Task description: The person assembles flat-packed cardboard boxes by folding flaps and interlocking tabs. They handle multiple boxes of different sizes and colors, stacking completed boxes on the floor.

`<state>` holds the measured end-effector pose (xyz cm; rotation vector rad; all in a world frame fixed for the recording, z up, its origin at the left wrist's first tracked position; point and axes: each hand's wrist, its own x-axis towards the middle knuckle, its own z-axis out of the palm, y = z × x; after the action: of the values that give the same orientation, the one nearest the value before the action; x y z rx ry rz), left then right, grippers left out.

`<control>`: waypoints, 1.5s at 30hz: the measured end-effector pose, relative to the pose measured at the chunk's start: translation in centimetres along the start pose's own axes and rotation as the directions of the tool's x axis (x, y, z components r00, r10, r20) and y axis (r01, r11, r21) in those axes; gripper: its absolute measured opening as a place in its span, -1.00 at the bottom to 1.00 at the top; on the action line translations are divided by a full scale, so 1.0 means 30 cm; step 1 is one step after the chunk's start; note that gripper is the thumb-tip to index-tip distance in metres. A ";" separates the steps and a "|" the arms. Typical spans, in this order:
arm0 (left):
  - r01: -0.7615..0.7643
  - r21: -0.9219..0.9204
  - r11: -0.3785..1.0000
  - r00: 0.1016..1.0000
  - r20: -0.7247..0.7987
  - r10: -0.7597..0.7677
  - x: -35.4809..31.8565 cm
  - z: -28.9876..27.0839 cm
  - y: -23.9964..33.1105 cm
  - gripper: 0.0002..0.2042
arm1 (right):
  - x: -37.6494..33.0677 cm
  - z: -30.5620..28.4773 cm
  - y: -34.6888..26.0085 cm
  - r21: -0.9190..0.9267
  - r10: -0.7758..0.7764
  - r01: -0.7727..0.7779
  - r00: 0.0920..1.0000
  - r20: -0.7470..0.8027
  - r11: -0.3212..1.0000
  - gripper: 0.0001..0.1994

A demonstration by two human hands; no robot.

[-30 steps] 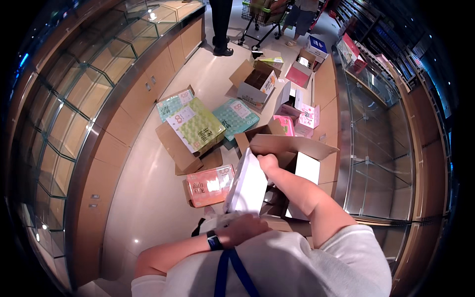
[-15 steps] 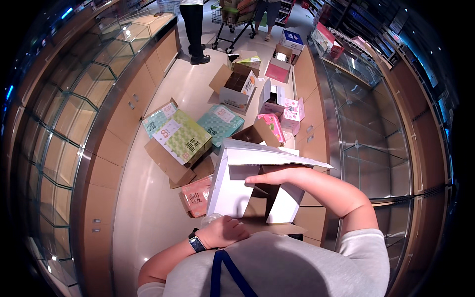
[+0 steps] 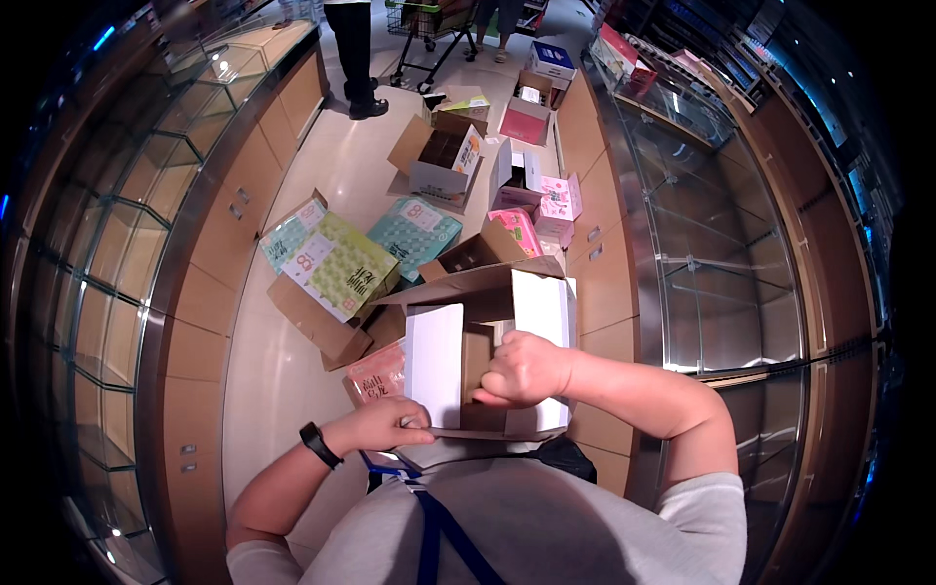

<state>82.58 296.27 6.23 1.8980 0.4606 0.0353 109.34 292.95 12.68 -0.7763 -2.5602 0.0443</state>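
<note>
We hold open cardboard carton (image 3: 487, 341) against chest, between both hands. Left hand (image 3: 385, 424): fingers pinched on near bottom edge. Right hand (image 3: 522, 369): fingers clenched over inner flap. We judge carton light, stiff at folds, floppy at flaps; best gripped at corners. Beyond fingers: green tissue packs (image 3: 341, 268), pink boxes (image 3: 546, 210) on floor (image 3: 263, 370).

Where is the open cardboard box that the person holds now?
In the head view the open cardboard box is at centre, against the person's chest, with the left hand at its lower edge and the right hand inside its opening.
</note>
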 end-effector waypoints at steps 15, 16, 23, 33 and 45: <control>0.564 0.621 0.544 0.733 -0.073 -0.676 0.412 -0.038 -0.088 -0.65 | 0.024 0.089 -0.126 0.034 0.095 -0.090 0.972 -0.214 0.995 -0.63; 0.629 0.556 0.543 0.715 -0.141 -0.685 0.398 -0.066 -0.111 -0.68 | -0.002 0.074 -0.117 0.022 0.121 -0.119 0.959 -0.256 0.993 -0.63; 0.548 -0.040 0.835 0.797 0.326 -0.508 0.184 -0.319 -0.107 -0.69 | -0.246 -0.017 0.069 -0.341 0.406 -0.592 0.777 -0.481 0.731 -0.67; 0.085 0.552 0.830 0.994 0.012 -0.110 -0.111 -0.220 0.097 -0.68 | -0.170 0.109 0.173 -0.365 0.570 -0.813 0.579 -0.583 0.453 -0.57; 0.361 0.580 0.731 0.796 -0.600 0.082 -0.351 -0.241 -0.049 -0.72 | -0.168 0.220 0.171 0.862 0.983 -0.498 -0.091 -0.158 0.092 -0.40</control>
<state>70.66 299.70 9.63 2.5573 1.1934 0.4259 112.80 295.23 3.84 -1.5705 -0.6800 0.6984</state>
